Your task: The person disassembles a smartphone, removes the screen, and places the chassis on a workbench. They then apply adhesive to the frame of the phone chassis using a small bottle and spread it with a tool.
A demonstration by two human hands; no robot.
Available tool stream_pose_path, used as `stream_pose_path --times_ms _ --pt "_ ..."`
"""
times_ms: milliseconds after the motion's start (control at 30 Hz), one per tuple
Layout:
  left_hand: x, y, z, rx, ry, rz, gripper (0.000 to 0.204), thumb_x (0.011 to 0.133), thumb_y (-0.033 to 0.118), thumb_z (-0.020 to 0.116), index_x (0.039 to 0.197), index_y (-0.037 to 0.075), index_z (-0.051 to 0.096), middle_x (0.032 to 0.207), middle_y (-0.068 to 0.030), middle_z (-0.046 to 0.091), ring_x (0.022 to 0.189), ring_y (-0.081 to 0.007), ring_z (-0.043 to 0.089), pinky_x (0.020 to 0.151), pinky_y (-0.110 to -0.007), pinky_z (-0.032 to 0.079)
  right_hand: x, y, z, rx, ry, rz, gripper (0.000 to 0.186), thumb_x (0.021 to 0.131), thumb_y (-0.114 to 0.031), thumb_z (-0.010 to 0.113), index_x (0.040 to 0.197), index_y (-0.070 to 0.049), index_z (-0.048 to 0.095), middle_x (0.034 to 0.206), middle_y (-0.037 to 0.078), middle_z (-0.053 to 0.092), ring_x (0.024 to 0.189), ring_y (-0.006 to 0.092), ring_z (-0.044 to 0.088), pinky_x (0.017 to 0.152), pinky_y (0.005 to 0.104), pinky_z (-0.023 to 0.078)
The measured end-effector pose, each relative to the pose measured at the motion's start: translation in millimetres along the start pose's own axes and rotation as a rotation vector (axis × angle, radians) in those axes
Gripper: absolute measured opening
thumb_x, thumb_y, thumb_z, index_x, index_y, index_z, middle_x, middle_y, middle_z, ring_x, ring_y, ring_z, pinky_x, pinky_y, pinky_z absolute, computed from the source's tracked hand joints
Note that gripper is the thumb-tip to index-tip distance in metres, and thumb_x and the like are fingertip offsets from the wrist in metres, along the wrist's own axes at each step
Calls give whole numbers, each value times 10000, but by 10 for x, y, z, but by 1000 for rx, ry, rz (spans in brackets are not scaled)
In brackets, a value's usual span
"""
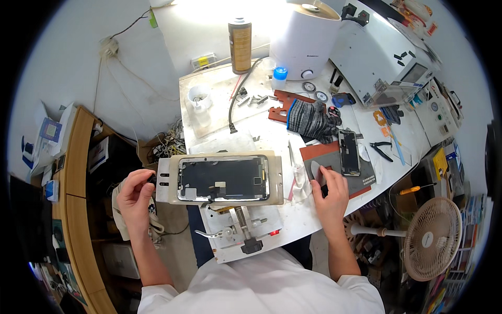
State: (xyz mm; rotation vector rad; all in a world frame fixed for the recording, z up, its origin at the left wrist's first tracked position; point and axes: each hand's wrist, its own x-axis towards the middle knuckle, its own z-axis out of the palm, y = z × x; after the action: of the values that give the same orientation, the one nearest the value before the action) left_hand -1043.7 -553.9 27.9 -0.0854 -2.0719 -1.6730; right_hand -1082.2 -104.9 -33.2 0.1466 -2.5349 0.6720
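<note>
A phone screen assembly [222,179], dark with a silver rim, lies face down in a pale holding fixture [275,180] in front of me. At the fixture's left end, the thumb and forefinger of my left hand [137,198] close on a small black knob [152,179]. My right hand [333,198] is over the table's right front, its fingers closed on a thin grey rounded blade [315,169]. Something black shows under that palm, partly hidden. Just beyond, a second phone screen [349,152] rests on a grey mat [370,172].
Below the fixture is a metal clamp stand [241,230] with a lever. A striped glove [312,119], black cutters [382,150], a blue-capped bottle [280,77], a spray can [240,46] and a white humidifier [303,44] stand or lie farther back. A fan [433,238] is at right.
</note>
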Motion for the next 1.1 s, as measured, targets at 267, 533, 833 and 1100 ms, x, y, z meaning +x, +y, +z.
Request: stream_pose_path --times_ms 267,533,833,1100 --pt "-9 33 -6 -51 -55 -38 281 1000 -17 699 1281 -18 701 1247 -102 727 1070 -120 671 935 -246 517 11 -3 0 9 -8 9 400 892 -177 800 1256 -31 724 1166 111 680 1050 314 624 929 422 500" --pt "-56 106 95 -62 27 -133 314 1020 5 687 1332 -35 692 1194 -84 759 1012 -94 683 917 -234 539 9 -32 -12 1 -36 37 385 894 -141 798 1254 -24 726 1168 110 676 1067 315 625 938 418 504" --pt "103 114 183 -24 5 -113 301 1021 -24 655 1320 -27 698 1179 -86 764 1019 -102 691 928 -254 553 12 -62 -26 -7 -60 50 383 917 -104 769 1283 -12 711 1202 134 672 1107 317 622 974 410 498" --pt "804 -110 432 -93 -33 -183 199 983 -41 698 1176 -29 744 1094 -72 784 973 -98 717 888 -253 569 6 -41 -25 -8 -53 43 371 921 -100 763 1277 -7 709 1206 139 667 1116 326 612 979 418 493"
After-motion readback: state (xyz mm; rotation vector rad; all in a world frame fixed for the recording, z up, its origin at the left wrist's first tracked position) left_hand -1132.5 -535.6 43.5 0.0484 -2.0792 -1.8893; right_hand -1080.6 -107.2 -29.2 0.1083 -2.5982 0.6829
